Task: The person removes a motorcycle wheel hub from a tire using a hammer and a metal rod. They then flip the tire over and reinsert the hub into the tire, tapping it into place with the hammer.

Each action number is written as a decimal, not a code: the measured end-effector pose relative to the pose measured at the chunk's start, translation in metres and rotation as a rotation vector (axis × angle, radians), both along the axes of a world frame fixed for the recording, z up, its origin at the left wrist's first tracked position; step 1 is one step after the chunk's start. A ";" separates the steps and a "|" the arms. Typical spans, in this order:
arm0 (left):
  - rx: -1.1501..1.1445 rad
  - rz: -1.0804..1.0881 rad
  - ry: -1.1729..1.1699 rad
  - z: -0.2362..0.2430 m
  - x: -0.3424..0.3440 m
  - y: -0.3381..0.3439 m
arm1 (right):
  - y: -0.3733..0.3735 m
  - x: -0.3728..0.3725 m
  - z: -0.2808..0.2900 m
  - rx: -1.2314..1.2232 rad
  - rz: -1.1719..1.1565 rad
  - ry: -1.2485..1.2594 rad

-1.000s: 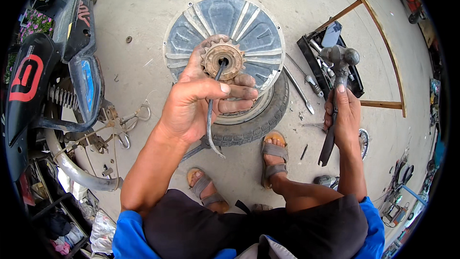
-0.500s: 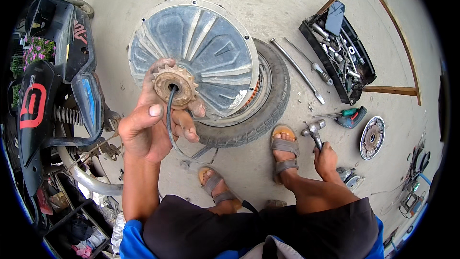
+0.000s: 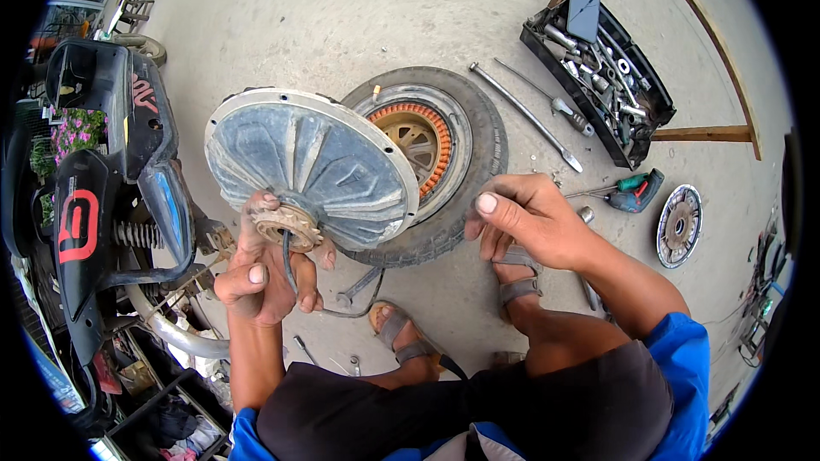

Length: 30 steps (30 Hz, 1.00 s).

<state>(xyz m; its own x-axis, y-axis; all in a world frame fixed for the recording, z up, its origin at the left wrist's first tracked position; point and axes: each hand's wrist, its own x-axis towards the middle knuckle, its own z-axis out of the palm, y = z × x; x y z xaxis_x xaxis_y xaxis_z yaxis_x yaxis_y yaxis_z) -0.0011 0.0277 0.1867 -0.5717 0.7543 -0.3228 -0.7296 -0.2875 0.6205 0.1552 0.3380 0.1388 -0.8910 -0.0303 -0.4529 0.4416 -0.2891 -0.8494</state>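
Low on the left of the concrete floor (image 3: 342, 17), the left hand (image 3: 260, 277) grips the rusty sprocket hub (image 3: 286, 226) at the centre of a round grey motor cover (image 3: 307, 162), fingers curled around the hub and thumb laid across the front. It holds the cover lifted and tilted, ribbed face toward the camera, its right edge overlapping the tyre behind it. A black cable (image 3: 295, 277) comes out of the hub, runs down past the palm and trails onto the floor by the person's sandalled left foot (image 3: 401, 333).

The right hand (image 3: 521, 218) hangs to the right of the cover, apart from it, with the fingers loosely bent and the thumb out; it holds nothing, and sits just over the lower right edge of the tyre and above the right foot (image 3: 517, 277).

Behind the cover lies a wheel with a black tyre (image 3: 478, 154) flat on the floor, its open hub showing an orange copper winding ring (image 3: 436, 119) around a rusty core. Beyond it, toward the far right corner of the floor, two long metal bars (image 3: 530, 115) lie side by side, and past them a black tool tray (image 3: 598, 77) full of sockets and wrenches, with a dark phone (image 3: 583, 7) propped on it. A green-handled screwdriver (image 3: 619, 188) and a round slotted disc (image 3: 679, 226) lie near the right edge. Along the left edge stands a black scooter (image 3: 94, 188) with a red mark and an exposed spring.
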 end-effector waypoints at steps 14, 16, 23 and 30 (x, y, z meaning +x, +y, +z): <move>-0.072 -0.308 0.279 0.001 0.025 -0.021 | -0.073 0.004 -0.023 -0.350 0.485 0.258; -0.250 -0.329 0.334 0.012 0.038 -0.027 | -0.072 -0.006 -0.019 -0.373 0.573 0.220; -0.862 -0.864 1.017 0.018 0.057 -0.058 | -0.102 0.005 -0.031 -0.385 0.312 0.502; -0.720 -0.850 0.814 -0.037 0.084 -0.115 | -0.113 0.020 -0.055 -0.310 0.318 0.368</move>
<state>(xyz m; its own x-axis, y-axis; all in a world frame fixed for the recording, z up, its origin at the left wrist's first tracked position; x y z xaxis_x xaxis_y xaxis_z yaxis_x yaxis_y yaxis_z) 0.0827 -0.0872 0.1494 -0.2379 0.7741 -0.5866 0.1195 0.6227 0.7733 0.1751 0.2253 0.0841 -0.9135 -0.4046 -0.0419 0.2388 -0.4501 -0.8605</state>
